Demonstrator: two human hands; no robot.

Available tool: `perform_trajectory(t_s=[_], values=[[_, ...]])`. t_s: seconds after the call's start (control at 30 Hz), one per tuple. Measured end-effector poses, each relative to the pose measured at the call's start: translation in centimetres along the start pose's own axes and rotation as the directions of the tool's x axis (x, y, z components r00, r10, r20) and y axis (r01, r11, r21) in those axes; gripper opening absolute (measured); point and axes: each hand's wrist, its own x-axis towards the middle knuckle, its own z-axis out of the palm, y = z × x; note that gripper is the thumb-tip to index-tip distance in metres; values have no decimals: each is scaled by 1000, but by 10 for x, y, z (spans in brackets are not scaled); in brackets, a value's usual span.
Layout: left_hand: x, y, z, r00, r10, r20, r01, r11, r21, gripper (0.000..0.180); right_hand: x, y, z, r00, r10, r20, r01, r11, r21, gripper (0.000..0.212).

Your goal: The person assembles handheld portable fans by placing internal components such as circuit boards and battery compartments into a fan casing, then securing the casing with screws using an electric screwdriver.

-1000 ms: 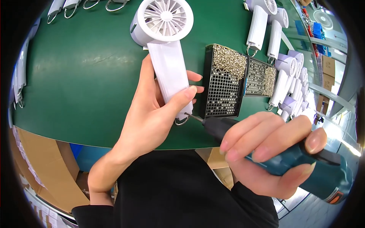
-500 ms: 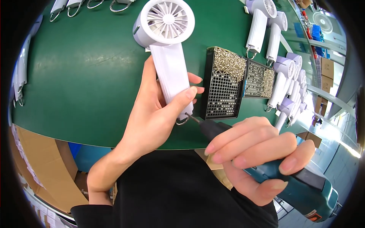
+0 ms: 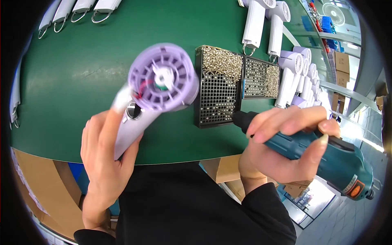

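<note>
My left hand (image 3: 104,153) is wrapped around the handle of a white and lilac handheld fan (image 3: 136,122). The fan's round head tips toward me, and its lilac side shows slots, a white hub and a red wire inside. My left index finger, blurred, lies beside the head near a shiny round button. In my right hand (image 3: 286,139) is a teal electric screwdriver (image 3: 326,159) with a black nose. Its thin bit reaches over the lower part of a black screw tray (image 3: 216,100) full of holes, with loose small screws heaped at its far end.
A second screw tray (image 3: 261,77) adjoins the first on its right. More handheld fans (image 3: 253,24) lie along the right side of the green table (image 3: 73,81), and several handles with metal loops (image 3: 108,5) show at the far left. Cardboard boxes (image 3: 41,183) stand below the table's front edge.
The fan has been turned over and drawn down to the left by my left hand. The screwdriver has left the handle's end, its bit now over the screw tray. The whole view has shifted slightly.
</note>
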Motion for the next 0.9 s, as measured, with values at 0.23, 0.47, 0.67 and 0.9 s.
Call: perform_trajectory(t_s=[0.23, 0.47, 0.67, 0.9], values=[[-14, 2, 3, 996, 87, 17, -89, 974, 208, 64, -2, 3, 8, 997, 62, -48, -64, 997, -44, 23], [-8, 5, -5, 989, 50, 141, -76, 979, 188, 60, -3, 3, 13, 989, 147, -1, -144, 966, -215, 22], [-3, 5, -8, 980, 99, 175, -125, 982, 143, 59, -1, 1, 20, 996, 82, -40, -89, 964, -252, 24], [-9, 2, -8, 964, 189, 188, -219, 964, 153, 65, 14, -17, 22, 997, -78, 22, 78, 997, -8, 37]])
